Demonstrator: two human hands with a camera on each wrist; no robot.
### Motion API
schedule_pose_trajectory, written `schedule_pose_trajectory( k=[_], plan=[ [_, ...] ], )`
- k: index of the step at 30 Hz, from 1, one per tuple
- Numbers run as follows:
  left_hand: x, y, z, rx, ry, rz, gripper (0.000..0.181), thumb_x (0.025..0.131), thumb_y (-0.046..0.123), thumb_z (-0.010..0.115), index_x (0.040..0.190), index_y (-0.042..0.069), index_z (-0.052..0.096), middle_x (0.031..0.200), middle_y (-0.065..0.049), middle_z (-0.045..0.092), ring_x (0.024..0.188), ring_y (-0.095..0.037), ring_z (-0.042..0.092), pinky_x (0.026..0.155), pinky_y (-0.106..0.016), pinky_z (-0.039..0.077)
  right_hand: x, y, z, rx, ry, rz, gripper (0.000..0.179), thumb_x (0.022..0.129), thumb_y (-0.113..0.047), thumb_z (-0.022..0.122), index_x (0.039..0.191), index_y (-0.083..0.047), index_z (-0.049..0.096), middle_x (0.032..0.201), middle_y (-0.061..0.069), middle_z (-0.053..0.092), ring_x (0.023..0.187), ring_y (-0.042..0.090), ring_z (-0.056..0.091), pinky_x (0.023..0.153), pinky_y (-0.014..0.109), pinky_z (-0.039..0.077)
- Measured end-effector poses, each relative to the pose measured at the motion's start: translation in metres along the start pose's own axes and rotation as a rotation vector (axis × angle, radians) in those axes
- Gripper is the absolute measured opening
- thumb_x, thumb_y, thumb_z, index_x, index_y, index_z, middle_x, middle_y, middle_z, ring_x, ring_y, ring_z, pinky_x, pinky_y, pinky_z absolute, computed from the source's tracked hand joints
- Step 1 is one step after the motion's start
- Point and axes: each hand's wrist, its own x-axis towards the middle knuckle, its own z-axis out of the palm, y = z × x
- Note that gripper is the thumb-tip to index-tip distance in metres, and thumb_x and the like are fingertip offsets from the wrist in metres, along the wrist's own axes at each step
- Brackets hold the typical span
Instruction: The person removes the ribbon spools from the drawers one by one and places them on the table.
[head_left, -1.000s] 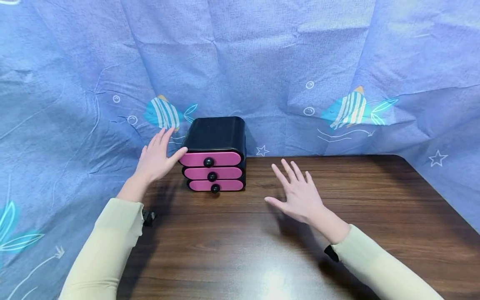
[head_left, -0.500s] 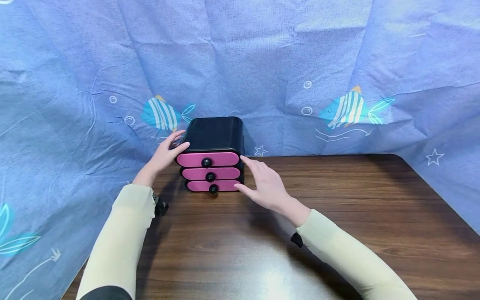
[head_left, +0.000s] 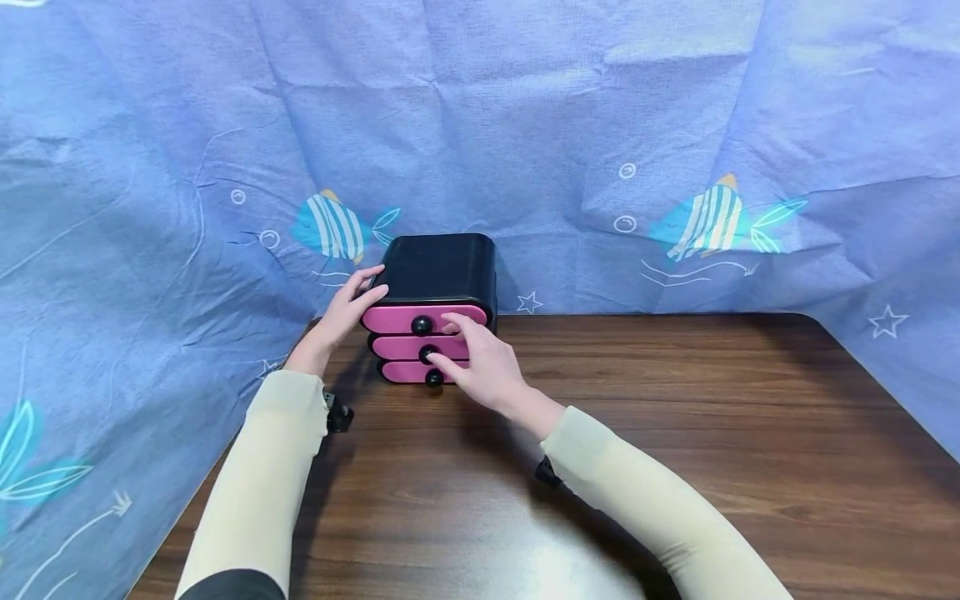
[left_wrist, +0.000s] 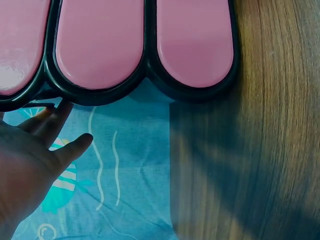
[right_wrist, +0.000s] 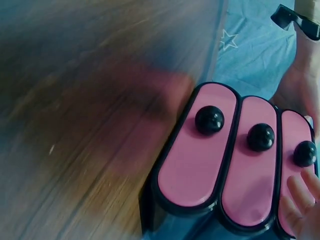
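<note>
A small black drawer box [head_left: 438, 265] with three pink drawer fronts, each with a round black knob, stands at the table's back left. Its drawers all look pushed in. My left hand [head_left: 339, 323] lies along the box's upper left side, its thumb at the top front edge. In the left wrist view the left fingers [left_wrist: 59, 120] reach the side of the casing. My right hand [head_left: 487, 367] hovers in front of the drawers with bent, spread fingers. The right wrist view puts those fingertips [right_wrist: 296, 185] just beside the top knob [right_wrist: 305, 153], with nothing pinched between them.
The brown wooden table [head_left: 675, 417] extends to the right and toward me. Behind and left of it hangs a blue cloth [head_left: 555, 125] printed with fish and stars. Small black devices [head_left: 339, 414] are strapped at both wrists.
My right hand has come left from above the bare table to the drawer fronts. My left hand has moved in from beside the box to its upper left side.
</note>
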Motion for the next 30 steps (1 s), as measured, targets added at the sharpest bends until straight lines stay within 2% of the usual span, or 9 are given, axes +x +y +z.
schedule_pose_trajectory(
  k=[4, 7, 11, 19, 24, 30],
  plan=[
    [-0.007, 0.011, 0.004, -0.012, 0.009, -0.006, 0.06, 0.1, 0.025, 0.05, 0.152, 0.005, 0.029, 0.15, -0.028, 0.03, 0.14, -0.038, 0.024, 0.11, -0.054, 0.022, 0.004, -0.003, 0.011, 0.011, 0.022, -0.006, 0.053, 0.088, -0.035, 0.072, 0.132, -0.014, 0.051, 0.113, 0.0, 0.065, 0.1, 0.017, 0.062, 0.077, 0.04, 0.052],
    [-0.01, 0.014, 0.005, -0.006, 0.01, -0.01, 0.06, 0.1, 0.025, 0.049, 0.152, 0.005, 0.028, 0.151, -0.028, 0.029, 0.142, -0.036, 0.021, 0.111, -0.053, 0.021, 0.006, -0.004, 0.018, 0.025, 0.062, 0.012, 0.048, 0.088, -0.034, 0.073, 0.127, -0.014, 0.053, 0.109, -0.001, 0.067, 0.097, 0.015, 0.063, 0.075, 0.038, 0.052],
    [-0.012, 0.014, 0.006, -0.013, 0.011, -0.01, 0.06, 0.1, 0.026, 0.049, 0.153, 0.005, 0.028, 0.152, -0.027, 0.026, 0.143, -0.035, 0.017, 0.111, -0.053, 0.019, 0.007, -0.007, 0.029, 0.065, 0.104, 0.076, 0.039, 0.089, -0.034, 0.071, 0.119, -0.015, 0.054, 0.104, -0.002, 0.069, 0.09, 0.011, 0.066, 0.075, 0.033, 0.051],
    [-0.009, 0.013, 0.009, -0.051, 0.008, -0.015, 0.061, 0.1, 0.026, 0.049, 0.153, 0.006, 0.026, 0.148, -0.028, 0.032, 0.134, -0.04, 0.033, 0.107, -0.053, 0.028, 0.009, -0.014, 0.042, 0.1, 0.192, 0.221, 0.039, 0.089, -0.046, 0.067, 0.11, -0.016, 0.056, 0.096, -0.006, 0.073, 0.078, 0.007, 0.066, 0.068, 0.028, 0.048],
    [-0.009, 0.012, 0.01, -0.06, 0.008, -0.026, 0.061, 0.1, 0.026, 0.048, 0.154, 0.007, 0.026, 0.15, -0.027, 0.029, 0.136, -0.04, 0.03, 0.108, -0.053, 0.027, 0.012, -0.016, 0.046, 0.105, 0.228, 0.31, 0.039, 0.089, -0.052, 0.064, 0.102, -0.016, 0.062, 0.086, -0.008, 0.073, 0.075, 0.006, 0.065, 0.068, 0.031, 0.046],
    [-0.011, 0.013, 0.009, -0.05, 0.019, -0.034, 0.061, 0.1, 0.026, 0.048, 0.154, 0.007, 0.026, 0.152, -0.027, 0.026, 0.139, -0.039, 0.026, 0.109, -0.053, 0.024, 0.022, -0.017, 0.05, 0.073, 0.253, 0.367, 0.047, 0.087, -0.062, 0.059, 0.087, -0.019, 0.077, 0.069, -0.012, 0.067, 0.068, 0.004, 0.061, 0.065, 0.031, 0.046]
  ],
)
